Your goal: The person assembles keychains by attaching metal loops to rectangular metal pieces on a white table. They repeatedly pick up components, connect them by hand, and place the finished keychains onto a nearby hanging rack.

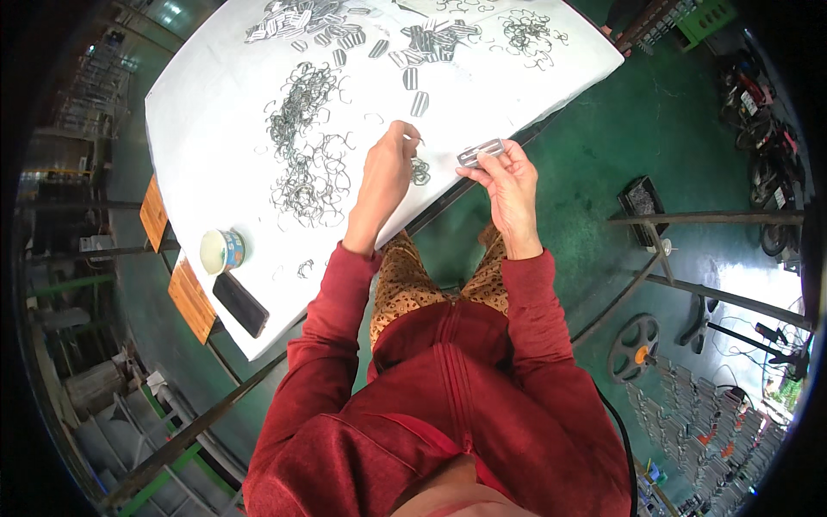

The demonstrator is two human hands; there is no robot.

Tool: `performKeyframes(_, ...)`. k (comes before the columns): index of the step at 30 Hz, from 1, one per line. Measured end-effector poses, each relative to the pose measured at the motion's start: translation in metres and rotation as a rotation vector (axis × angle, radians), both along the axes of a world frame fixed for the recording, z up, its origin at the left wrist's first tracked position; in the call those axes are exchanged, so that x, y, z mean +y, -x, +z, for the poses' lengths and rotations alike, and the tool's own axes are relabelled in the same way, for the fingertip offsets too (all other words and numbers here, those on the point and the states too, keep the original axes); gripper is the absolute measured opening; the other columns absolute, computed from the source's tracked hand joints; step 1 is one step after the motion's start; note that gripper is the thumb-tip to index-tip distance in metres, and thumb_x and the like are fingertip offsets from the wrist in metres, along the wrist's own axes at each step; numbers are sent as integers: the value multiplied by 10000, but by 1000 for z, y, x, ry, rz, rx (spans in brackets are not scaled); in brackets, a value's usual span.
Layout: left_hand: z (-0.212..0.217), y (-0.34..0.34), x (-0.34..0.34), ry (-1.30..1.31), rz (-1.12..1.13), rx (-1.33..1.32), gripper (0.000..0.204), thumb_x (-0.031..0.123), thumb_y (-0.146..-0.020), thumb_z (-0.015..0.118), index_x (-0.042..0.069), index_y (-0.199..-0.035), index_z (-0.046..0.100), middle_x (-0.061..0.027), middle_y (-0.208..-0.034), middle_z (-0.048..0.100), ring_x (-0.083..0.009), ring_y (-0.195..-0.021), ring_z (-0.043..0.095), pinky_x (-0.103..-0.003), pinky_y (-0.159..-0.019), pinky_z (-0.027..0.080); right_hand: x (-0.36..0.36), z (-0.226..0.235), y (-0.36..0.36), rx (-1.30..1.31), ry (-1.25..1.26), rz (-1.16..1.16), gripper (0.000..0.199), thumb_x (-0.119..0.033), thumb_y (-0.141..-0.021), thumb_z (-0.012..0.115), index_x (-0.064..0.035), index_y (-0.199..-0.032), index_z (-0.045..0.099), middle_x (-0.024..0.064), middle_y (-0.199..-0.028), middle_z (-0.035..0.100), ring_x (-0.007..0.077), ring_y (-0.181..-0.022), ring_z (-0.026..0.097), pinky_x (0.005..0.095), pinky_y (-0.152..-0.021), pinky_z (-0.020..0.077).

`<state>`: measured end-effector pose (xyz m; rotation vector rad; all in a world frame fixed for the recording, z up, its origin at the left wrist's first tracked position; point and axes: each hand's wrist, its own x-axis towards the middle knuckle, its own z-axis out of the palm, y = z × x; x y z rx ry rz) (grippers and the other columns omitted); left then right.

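Note:
My right hand (512, 185) grips a small grey slotted metal piece (480, 153) between thumb and fingers, just over the table's near edge. My left hand (387, 172) hovers above the white tabletop with its fingertips pinched together. Whatever is in that pinch is too small to make out. Close beside the left fingers lies a little heap of thin dark wire rings (419, 171). A much larger pile of such rings (306, 159) spreads to the left of this hand. Beyond the hands are loose striped grey metal pieces (419, 104).
More striped pieces (297, 19) and another ring pile (527, 33) lie at the table's far side. A tub (221, 251) and a black phone (240, 305) rest at the near left corner. A black crate (642, 200) stands on the green floor at right.

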<state>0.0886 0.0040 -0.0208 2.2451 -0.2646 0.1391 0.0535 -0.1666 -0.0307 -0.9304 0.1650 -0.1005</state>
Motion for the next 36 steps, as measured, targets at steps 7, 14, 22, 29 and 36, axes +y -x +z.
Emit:
performKeyframes(7,35,43,-11,449,17,226,152,100,-848,605,-7,-953,627,-49,-711,611,-91,-602,537,-232,-588,453,10,11,11,-48,-71,-63,110,78,-829,512,45,-930,484,137,-883,609,201,-791,631,371,-741,574)
performKeyframes(14,31,55,-23,799,-40,297,131,142,-839,645,16,-871,632,-15,-749,589,-73,-600,492,-199,-529,401,23,18,26,-63,-72,-134,53,14,-839,575,3,-856,526,99,-875,614,153,-795,614,305,-707,531)
performKeyframes(22,27,75,-49,1321,0,484,89,126,-847,630,38,-857,621,-15,-762,583,-63,-634,478,-193,-490,358,35,20,41,-167,-166,-324,70,2,-836,598,-9,-875,541,85,-874,616,118,-757,564,260,-728,471)
performKeyframes(29,36,77,-50,1196,-12,401,145,136,-849,630,-8,-862,616,-32,-724,601,-44,-576,465,-179,-474,365,33,22,46,-155,-89,-337,80,32,-827,582,-12,-879,540,106,-903,620,125,-813,580,262,-765,467)
performKeyframes(36,31,78,-49,1183,-2,360,157,137,-841,642,-18,-853,620,-32,-707,604,-36,-554,450,-169,-469,359,38,20,50,-181,-62,-344,87,45,-819,581,-7,-880,548,144,-949,620,142,-868,581,273,-806,461)
